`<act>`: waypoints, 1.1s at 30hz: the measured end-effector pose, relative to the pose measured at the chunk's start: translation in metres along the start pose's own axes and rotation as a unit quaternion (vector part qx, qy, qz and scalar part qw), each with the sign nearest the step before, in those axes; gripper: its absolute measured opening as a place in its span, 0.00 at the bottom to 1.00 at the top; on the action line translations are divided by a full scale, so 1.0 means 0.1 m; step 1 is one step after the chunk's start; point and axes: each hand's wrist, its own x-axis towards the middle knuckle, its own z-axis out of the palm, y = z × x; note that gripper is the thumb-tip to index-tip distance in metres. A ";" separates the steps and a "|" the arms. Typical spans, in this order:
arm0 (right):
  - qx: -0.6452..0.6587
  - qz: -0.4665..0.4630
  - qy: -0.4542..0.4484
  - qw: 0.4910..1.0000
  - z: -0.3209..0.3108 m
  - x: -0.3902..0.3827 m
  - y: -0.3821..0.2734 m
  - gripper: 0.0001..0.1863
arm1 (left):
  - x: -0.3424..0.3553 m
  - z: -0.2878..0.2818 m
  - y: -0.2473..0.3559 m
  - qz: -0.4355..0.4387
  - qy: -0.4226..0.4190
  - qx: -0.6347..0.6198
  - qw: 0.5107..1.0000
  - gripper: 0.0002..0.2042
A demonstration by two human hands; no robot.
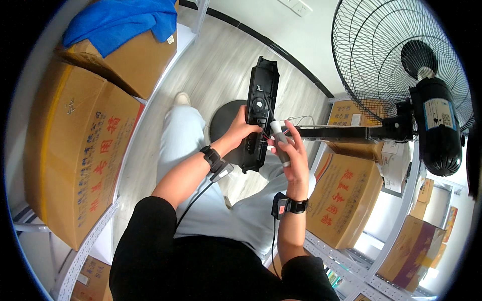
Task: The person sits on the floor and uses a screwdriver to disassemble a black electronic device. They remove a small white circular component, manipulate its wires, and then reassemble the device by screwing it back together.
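My left hand grips the left edge of a long black plastic housing, its thumb resting over the inside. The housing is held up above my lap, its hollow side facing me, with a round part and a few thin wires in it. In my right hand is a screwdriver with a grey and white handle, held between thumb and fingers while some fingers stretch out. Its dark shaft points up and away into the housing. Whether the tip touches a screw I cannot tell.
A black pedestal fan leans in from the right, its pole reaching toward the housing and a dark round base behind my hands. Cardboard boxes fill the left shelf, a blue cloth on top. More boxes stand right.
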 end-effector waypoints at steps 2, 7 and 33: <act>0.071 0.023 -0.015 0.997 -0.04 0.04 -0.01 0.32 | 0.00 -0.01 0.00 -0.005 -0.006 -0.006 1.000 0.32; 0.147 -0.040 -0.094 0.984 0.02 0.04 -0.02 0.31 | -0.02 0.00 0.08 -0.011 -0.010 -0.040 0.999 0.32; -0.004 -0.071 -0.004 0.997 0.07 0.11 -0.06 0.26 | -0.06 0.03 0.15 -0.032 -0.012 -0.025 0.999 0.33</act>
